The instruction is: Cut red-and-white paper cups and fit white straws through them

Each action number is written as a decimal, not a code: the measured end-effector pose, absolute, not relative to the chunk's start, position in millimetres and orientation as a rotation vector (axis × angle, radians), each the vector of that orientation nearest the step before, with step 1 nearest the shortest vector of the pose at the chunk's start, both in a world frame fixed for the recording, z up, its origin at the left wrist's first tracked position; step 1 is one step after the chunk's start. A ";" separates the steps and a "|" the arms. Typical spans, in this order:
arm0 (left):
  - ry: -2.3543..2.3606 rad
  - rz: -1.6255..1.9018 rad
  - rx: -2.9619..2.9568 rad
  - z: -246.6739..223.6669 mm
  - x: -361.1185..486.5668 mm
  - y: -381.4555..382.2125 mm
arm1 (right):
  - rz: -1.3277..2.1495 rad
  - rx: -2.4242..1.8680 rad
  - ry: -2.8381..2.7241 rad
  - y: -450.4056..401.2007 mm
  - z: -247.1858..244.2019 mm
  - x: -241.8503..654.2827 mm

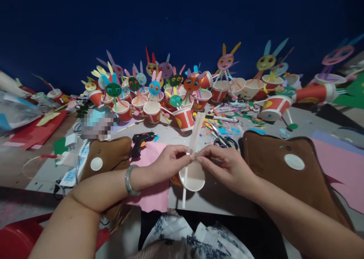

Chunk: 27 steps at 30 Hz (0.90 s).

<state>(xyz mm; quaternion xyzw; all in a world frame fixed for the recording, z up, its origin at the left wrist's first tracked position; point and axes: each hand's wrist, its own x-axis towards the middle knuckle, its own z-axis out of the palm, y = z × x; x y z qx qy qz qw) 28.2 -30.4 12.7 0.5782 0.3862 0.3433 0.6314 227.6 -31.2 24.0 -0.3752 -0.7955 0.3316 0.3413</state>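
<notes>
My left hand (169,162) and my right hand (227,166) meet in front of me, both with thumb and fingers pinched. Between them is a clear plastic sleeve (196,132), standing up above the fingertips. A thin white straw (184,192) runs down from my left fingers. Whether my right fingers grip the straw too or just the sleeve is hidden. Directly behind the straw a red paper cup (196,179) lies tilted, its white inside facing me. Pink paper (155,200) lies under my left wrist.
A black glue gun (140,141), scissors (227,139) and paper scraps lie beyond my hands. Several cups with paper rabbit heads (155,88) line the back. Brown hot-water bags (284,175) flank me. A power strip (72,173) sits at left.
</notes>
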 end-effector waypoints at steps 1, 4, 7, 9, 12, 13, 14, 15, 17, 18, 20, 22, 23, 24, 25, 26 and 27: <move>0.878 0.789 1.344 12.6 28.5 -31.3 | 0.818 -0.993 -2.075 -32.5 24.5 226.4; 0.861 0.805 1.368 12.4 30.0 -34.6 | 0.696 -1.048 -2.083 -35.6 26.9 223.7; 0.871 0.807 1.393 11.7 30.8 -37.5 | 0.626 -1.086 -2.088 -37.6 28.2 221.9; 0.884 0.806 1.422 11.5 30.5 -39.2 | 0.594 -1.108 -2.087 -38.1 27.7 221.1; 0.899 0.811 1.491 12.8 29.3 -41.5 | 0.570 -1.130 -2.090 -37.8 25.9 220.3; 0.901 0.810 1.512 13.6 28.9 -42.2 | 0.567 -1.139 -2.088 -37.6 25.4 220.2; 0.903 0.809 1.529 14.4 28.7 -42.8 | 0.570 -1.149 -2.087 -37.2 25.0 220.2; 0.903 0.807 1.543 14.9 28.6 -43.3 | 0.580 -1.158 -2.084 -36.9 24.8 220.3; 0.903 0.807 1.561 15.0 28.6 -43.9 | 0.616 -1.181 -2.079 -36.3 24.9 220.7; 0.901 0.809 1.568 14.7 28.7 -44.1 | 0.639 -1.193 -2.077 -36.2 25.2 220.9; 0.895 0.810 1.583 13.8 28.8 -44.2 | 0.693 -1.216 -2.068 -35.9 25.9 221.4; 0.888 0.802 1.602 13.5 28.5 -44.3 | 0.757 -1.227 -2.051 -35.2 26.3 221.8; 0.883 0.792 1.609 13.9 28.2 -44.3 | 0.790 -1.224 -2.040 -34.7 26.2 222.0; 0.881 0.780 1.612 14.5 27.8 -44.4 | 0.822 -1.218 -2.027 -33.9 26.0 222.3; 0.880 0.770 1.609 15.3 27.4 -44.5 | 0.853 -1.209 -2.015 -33.0 25.7 222.6; 0.881 0.758 1.598 16.1 27.0 -44.5 | 0.878 -1.195 -2.005 -32.0 25.3 222.9; 0.883 0.747 1.577 16.7 26.8 -44.4 | 0.896 -1.177 -1.999 -30.9 25.0 223.2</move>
